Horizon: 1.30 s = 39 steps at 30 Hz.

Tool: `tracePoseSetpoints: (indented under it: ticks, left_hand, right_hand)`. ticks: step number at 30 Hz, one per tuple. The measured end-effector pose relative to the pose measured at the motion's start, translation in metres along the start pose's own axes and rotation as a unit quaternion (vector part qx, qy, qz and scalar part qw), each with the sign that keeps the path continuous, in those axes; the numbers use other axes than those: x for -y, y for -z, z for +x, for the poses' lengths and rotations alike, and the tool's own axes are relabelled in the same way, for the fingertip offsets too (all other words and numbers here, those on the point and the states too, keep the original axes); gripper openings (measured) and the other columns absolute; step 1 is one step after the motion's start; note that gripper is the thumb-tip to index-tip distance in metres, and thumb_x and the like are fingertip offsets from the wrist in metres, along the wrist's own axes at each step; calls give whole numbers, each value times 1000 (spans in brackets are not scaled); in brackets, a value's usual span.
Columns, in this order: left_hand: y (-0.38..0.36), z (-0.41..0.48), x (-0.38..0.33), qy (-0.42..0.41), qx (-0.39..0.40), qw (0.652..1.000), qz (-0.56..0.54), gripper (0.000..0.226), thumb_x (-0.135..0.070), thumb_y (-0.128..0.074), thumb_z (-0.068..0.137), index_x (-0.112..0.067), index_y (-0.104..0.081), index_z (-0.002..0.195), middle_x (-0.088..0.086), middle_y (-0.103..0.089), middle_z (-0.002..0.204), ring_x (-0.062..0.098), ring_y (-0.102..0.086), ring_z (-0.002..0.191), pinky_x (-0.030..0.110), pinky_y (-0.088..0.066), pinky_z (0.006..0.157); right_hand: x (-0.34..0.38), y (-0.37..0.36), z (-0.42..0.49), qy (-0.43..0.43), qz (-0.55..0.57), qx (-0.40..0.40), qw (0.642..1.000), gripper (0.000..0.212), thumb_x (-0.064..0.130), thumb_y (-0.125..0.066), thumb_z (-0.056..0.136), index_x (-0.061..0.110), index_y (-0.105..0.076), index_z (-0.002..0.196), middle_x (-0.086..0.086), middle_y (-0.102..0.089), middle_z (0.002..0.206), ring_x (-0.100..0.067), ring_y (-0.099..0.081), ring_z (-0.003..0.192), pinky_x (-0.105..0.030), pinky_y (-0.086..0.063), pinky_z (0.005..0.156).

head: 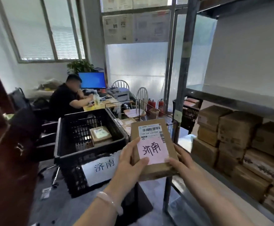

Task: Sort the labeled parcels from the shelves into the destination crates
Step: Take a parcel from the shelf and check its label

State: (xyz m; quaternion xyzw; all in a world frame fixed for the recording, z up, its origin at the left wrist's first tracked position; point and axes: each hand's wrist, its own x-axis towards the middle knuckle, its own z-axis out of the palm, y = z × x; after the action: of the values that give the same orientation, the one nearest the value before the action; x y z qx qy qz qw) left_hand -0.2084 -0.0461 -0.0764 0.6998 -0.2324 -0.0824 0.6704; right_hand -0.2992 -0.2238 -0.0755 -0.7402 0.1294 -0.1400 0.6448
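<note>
I hold a flat brown cardboard parcel [151, 137] in front of me with both hands. It carries a white barcode label and a pink note with handwritten characters. My left hand [129, 159] grips its left edge, thumb on the pink note. My right hand [182, 160] grips its right edge, thumb at the note's lower corner. Just left of the parcel stands a black plastic crate [64, 144] with a white paper sign of matching characters on its front. A small labeled parcel [100, 134] lies inside that crate.
A metal shelf [230, 98] on the right holds several stacked brown boxes [237, 131]. A second black crate [190, 111] stands behind the shelf post. A person sits at a desk with a blue monitor [92, 79] beyond. Dark wooden furniture [6, 160] is at the left.
</note>
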Motion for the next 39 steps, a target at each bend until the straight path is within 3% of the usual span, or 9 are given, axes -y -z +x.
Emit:
tracePoseSetpoints:
  ticks: [3,6,10,15,21,25,29,33,39]
  left_hand:
    - [55,24,9,-2,-57,998,11,57,-18,-65,94,-56,-46,131,-5,-46,142,13,-55,120,38,-54,98]
    - [95,44,20,2,-92,996,19,56,-21,-65,94,-55,-45,134,-7,-45,142,12,-55,119,36,-54,98]
    - [138,77,39,22,-135,990,28,55,-23,-64,95,-57,-43,133,-5,-41,141,12,-53,118,35,-56,92]
    - [183,130,72,48,-178,982,47,55,-26,-65,93,-62,-41,128,-6,-38,139,9,-52,110,20,-54,73]
    - [222,219,115,121,-226,962,98,59,-26,-66,91,-50,-43,139,-1,-32,145,21,-47,122,37,-47,99]
    - [239,291,142,174,-231,950,120,61,-24,-66,90,-43,-43,143,2,-34,148,22,-46,125,37,-44,103]
    - [244,358,175,208,-228,943,126,64,-19,-68,88,-36,-45,145,6,-36,147,25,-45,129,43,-39,112]
    - [247,411,207,247,-219,934,138,64,-15,-70,88,-31,-47,146,11,-36,146,26,-44,130,38,-33,116]
    - [250,455,248,279,-234,921,138,67,-15,-67,91,-35,-39,149,9,-25,132,26,-30,134,20,-19,111]
  right_hand:
    - [2,-47,33,25,-19,59,998,62,64,-63,69,65,-40,127,40,-57,116,20,-53,105,-3,-43,77]
    - [-2,-77,63,40,-57,99,993,70,66,-66,76,61,-34,138,28,-45,141,3,-44,128,-27,-40,104]
    - [-2,-102,115,70,-147,92,982,80,84,-60,63,69,-26,134,25,-35,148,-2,-35,136,-43,-34,113]
    - [-14,-126,186,120,-201,93,968,76,83,-55,68,72,-20,134,38,-28,145,3,-29,137,-41,-33,113]
    - [-20,-150,286,135,-214,113,961,77,79,-53,69,66,-21,138,45,-28,134,6,-28,134,-26,-29,104]
    - [-25,-151,360,119,-241,135,954,76,82,-47,69,69,-18,137,33,-27,145,1,-20,140,-40,-26,114]
    - [-36,-149,429,105,-247,150,951,67,70,-56,78,68,-24,136,34,-29,141,8,-28,131,-27,-27,103]
    - [-51,-146,478,105,-257,167,946,67,71,-53,79,68,-20,137,56,-17,127,19,-26,124,-23,-26,100]
    - [-71,-142,519,79,-263,166,947,65,76,-48,76,71,-21,135,50,-19,131,19,-19,127,-29,-23,104]
